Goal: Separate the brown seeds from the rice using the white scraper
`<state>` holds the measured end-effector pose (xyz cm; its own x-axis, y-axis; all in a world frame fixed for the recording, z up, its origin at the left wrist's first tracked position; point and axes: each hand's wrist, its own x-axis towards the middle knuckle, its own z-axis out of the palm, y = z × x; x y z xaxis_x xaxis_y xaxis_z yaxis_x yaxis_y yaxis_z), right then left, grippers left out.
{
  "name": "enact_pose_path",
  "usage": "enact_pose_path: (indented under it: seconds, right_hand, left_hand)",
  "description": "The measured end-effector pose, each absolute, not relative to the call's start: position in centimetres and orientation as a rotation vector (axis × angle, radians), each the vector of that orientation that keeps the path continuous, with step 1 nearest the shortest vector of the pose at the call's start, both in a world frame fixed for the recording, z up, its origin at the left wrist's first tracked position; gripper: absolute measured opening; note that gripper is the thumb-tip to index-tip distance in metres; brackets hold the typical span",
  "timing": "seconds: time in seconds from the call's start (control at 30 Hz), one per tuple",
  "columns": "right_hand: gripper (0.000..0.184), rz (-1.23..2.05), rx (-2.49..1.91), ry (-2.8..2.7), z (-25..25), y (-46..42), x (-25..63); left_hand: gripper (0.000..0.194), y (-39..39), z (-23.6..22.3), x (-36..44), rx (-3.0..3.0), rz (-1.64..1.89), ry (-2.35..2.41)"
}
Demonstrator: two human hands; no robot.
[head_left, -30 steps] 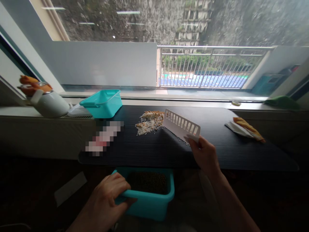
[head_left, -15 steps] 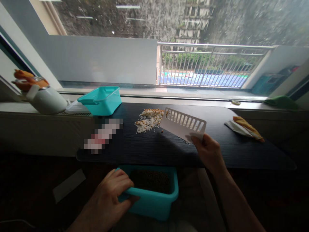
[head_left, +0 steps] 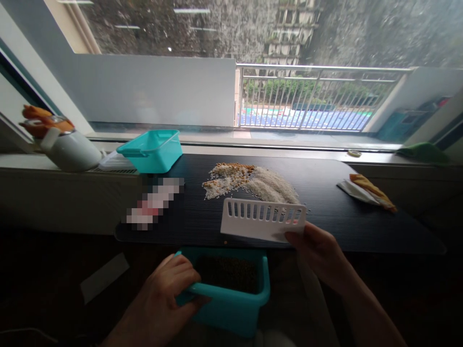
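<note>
My left hand (head_left: 170, 284) is closed around the rim of a turquoise plastic bin (head_left: 231, 301) below the table's front edge. Dark, grainy contents show inside the bin. My right hand (head_left: 320, 250) pinches the right end of a white slotted plastic plate (head_left: 256, 226), held tilted near the front edge of the table. Behind the plate lies a spread pile of white rice-like grains (head_left: 273, 185). To its left are round tan beans (head_left: 233, 167) mixed with more white grains. One small bean (head_left: 225, 242) sits at the table edge near the bin.
The black table (head_left: 361, 226) stands against a window. A second turquoise bin (head_left: 159, 152) is at its back left, a pixelated object (head_left: 155, 202) in front of that. A folded yellow-and-white packet (head_left: 369, 192) lies on the right. A pale kettle-like pot (head_left: 74, 149) stands on the left sill.
My right hand has drawn the slotted plate toward me and leftward to the table's front, uncovering the white grains. A single bean has come to the edge. My left hand stays on the bin.
</note>
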<state>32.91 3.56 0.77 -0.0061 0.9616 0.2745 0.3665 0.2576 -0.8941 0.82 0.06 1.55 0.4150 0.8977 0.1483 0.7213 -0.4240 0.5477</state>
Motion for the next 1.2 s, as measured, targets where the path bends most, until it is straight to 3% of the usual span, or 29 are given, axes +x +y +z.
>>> enact_pose_path:
  seconds: [0.2,0.3,0.63,1.2]
  right_hand:
    - [0.024,0.297,-1.439,-1.442,2.4,6.0,33.3]
    - [0.027,0.213,-1.518,-1.424,3.0,8.6,33.0]
    - [0.029,0.374,-1.428,-1.47,2.0,12.9,32.6]
    - [0.026,0.613,-1.281,-1.43,2.4,13.0,32.6]
  left_hand:
    - [0.012,-0.1,1.5,0.7,2.308,0.627,1.373]
    - [0.013,0.0,1.4,0.7,2.326,0.645,1.367]
    - [0.014,0.2,0.9,0.7,2.361,0.653,1.373]
    - [0.013,0.1,1.4,0.7,2.305,0.634,1.385]
